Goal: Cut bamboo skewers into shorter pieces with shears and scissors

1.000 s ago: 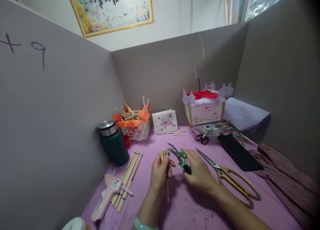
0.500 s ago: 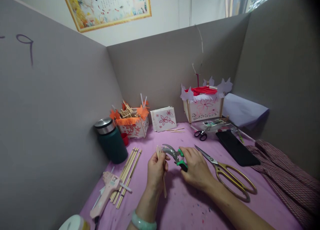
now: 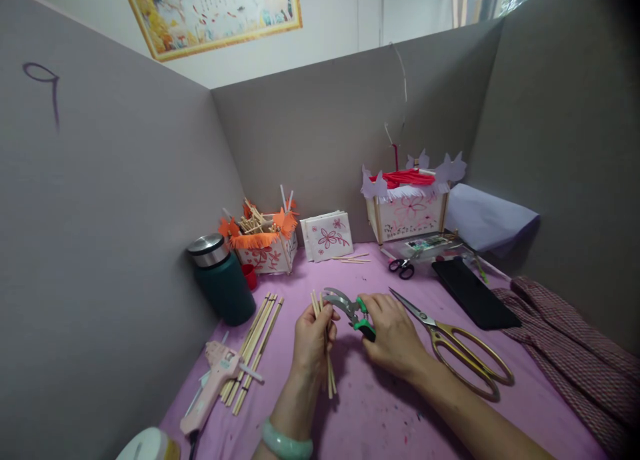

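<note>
My left hand [image 3: 310,340] is closed round a small bundle of thin wooden sticks [image 3: 329,375], held upright over the purple mat [image 3: 380,413]. My right hand [image 3: 395,337] grips green-handled cutting pliers [image 3: 350,305], and their curved jaws sit against the top of the sticks. A pale green bangle [image 3: 286,440] is on my left wrist.
Large gold-handled scissors [image 3: 460,353] lie right of my hands. Loose sticks [image 3: 255,353] and a pink glue gun [image 3: 215,383] lie at left by a dark green flask [image 3: 223,287]. Two paper lantern boxes [image 3: 407,210], small black scissors [image 3: 401,267], a black phone [image 3: 473,293] and checked cloth [image 3: 570,353] sit behind and right.
The view has tilted down a little. The pliers' jaws have come closer onto the top of the stick bundle, and more than one stick now hangs below my left hand.
</note>
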Available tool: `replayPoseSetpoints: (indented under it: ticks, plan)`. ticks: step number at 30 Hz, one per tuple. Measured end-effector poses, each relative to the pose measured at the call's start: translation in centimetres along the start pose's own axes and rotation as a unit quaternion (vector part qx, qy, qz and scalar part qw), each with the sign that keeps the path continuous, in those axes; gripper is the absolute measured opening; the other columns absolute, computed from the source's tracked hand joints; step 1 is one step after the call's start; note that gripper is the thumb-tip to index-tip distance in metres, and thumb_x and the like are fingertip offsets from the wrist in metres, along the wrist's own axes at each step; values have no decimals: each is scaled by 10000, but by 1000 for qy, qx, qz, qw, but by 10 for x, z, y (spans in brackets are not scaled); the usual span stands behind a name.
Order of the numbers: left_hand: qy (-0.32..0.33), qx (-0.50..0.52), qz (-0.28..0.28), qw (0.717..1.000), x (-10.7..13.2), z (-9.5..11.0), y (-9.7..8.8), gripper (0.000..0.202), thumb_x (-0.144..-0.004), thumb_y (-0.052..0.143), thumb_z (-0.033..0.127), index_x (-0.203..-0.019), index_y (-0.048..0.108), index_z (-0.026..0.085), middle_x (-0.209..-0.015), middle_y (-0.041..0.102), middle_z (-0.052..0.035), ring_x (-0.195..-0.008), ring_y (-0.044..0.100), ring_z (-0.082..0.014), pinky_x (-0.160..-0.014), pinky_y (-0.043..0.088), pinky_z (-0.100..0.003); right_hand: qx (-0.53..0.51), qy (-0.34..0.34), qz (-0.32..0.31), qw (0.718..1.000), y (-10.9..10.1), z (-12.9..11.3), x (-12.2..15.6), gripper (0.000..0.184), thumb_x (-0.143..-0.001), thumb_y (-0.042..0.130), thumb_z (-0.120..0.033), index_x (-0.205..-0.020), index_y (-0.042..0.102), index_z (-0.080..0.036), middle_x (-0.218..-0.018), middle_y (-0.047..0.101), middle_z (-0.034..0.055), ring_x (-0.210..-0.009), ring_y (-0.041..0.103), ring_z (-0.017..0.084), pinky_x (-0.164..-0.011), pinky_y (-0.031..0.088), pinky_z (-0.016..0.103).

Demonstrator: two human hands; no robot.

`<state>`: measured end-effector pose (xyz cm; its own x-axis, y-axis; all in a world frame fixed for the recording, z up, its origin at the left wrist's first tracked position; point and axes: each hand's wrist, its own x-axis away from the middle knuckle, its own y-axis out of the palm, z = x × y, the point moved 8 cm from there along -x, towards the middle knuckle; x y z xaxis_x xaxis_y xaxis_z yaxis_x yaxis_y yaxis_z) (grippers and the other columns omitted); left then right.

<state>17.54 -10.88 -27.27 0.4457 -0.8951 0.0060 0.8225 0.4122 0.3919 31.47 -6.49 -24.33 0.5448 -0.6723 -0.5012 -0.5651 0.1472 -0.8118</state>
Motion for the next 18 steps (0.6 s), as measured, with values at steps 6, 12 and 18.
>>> replayPoseSetpoints:
  ticks: [6,12,18]
  plan:
    - [-4,-10,13,1000,-3,-4,-3,354,-640,725,434,-693,549,132,-614,559,32,-339,343,-10,-309,174,-169,9,5,-5,1000,5,1,1,446,-646,583,-162,-1088,520,-183,-982,571,99,-941,477,265,-829,336,359]
    - [-19,-21,38,999,-5,-11,-11,343,-624,729,428,-674,563,132,-576,561,30,-331,355,-21,-305,174,-167,18,15,-26,999,13,2,2,425,-642,606,-171,-1059,531,-183,-954,575,90,-918,487,257,-801,347,336]
    - [-38,-52,53,996,-7,-18,-15,334,-652,701,437,-643,562,133,-440,477,53,-312,318,-30,-313,182,-163,32,18,-37,999,20,4,3,358,-661,609,-198,-1013,545,-187,-933,596,87,-891,513,249,-761,344,316]
